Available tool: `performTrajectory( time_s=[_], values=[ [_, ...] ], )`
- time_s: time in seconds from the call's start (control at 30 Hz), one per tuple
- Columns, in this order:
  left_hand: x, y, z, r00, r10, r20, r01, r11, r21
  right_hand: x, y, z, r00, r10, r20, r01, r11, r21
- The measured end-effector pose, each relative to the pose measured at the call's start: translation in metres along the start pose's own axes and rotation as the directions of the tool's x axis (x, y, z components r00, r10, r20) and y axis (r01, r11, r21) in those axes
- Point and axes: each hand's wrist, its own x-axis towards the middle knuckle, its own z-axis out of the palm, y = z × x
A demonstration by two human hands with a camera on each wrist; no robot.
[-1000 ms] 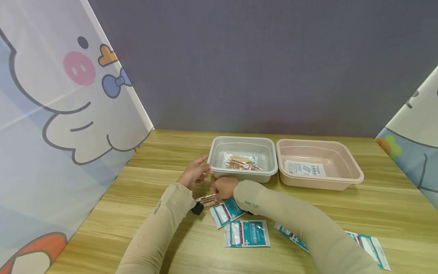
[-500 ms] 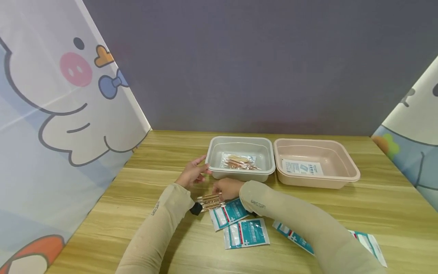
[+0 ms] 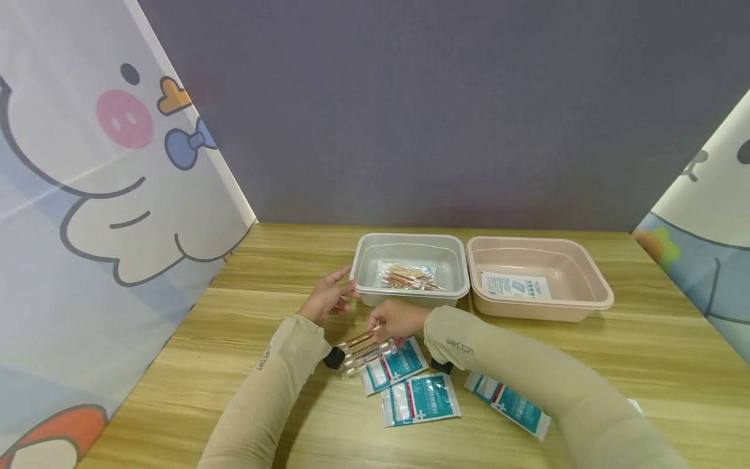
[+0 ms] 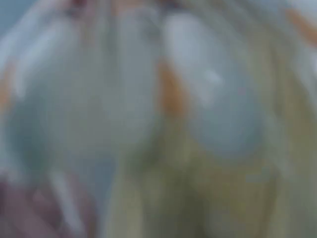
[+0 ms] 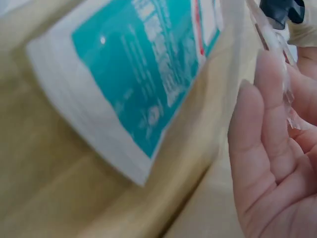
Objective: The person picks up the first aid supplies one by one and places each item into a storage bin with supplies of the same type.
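Since the frame half a second ago, the right hand (image 3: 400, 319) has shifted a little to the right with its sleeve (image 3: 527, 365), uncovering more of one teal packet (image 3: 510, 402), and the clear pack of swabs (image 3: 362, 355) now shows more of its length. That pack lies between the two hands, below the left one and just left of the right one, its right end overlapping another teal packet (image 3: 404, 360) in the head view; whether its underside touches the table (image 3: 222, 365) I cannot tell. Fingers and thumb of the right hand pinch the wrapper's right end, and the right wrist view shows clear plastic caught between them. Up and to the left, the left hand (image 3: 328, 296) has its fingers spread at the near left corner of the grey tub (image 3: 410, 298); the left wrist view is too blurred to add to this. A black block (image 3: 334, 357) at the left wrist sits in front of the pack's left end. More swabs (image 3: 410, 279) lie inside the grey tub. Close beside it stands the pink tub (image 3: 533, 311), holding a white printed packet (image 3: 515, 285). Nearer the person lies one further teal packet (image 3: 422, 398).
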Motion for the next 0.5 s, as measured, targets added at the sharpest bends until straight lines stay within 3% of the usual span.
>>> performTrajectory(
  time_s=[0.5],
  values=[
    [0.001, -0.001, -0.002, 1.000, 0.008, 0.014, -0.008, 1.000, -0.006, -0.023, 0.004, -0.026, 0.999, -0.006, -0.040, 0.004, 0.999, -0.054]
  ],
)
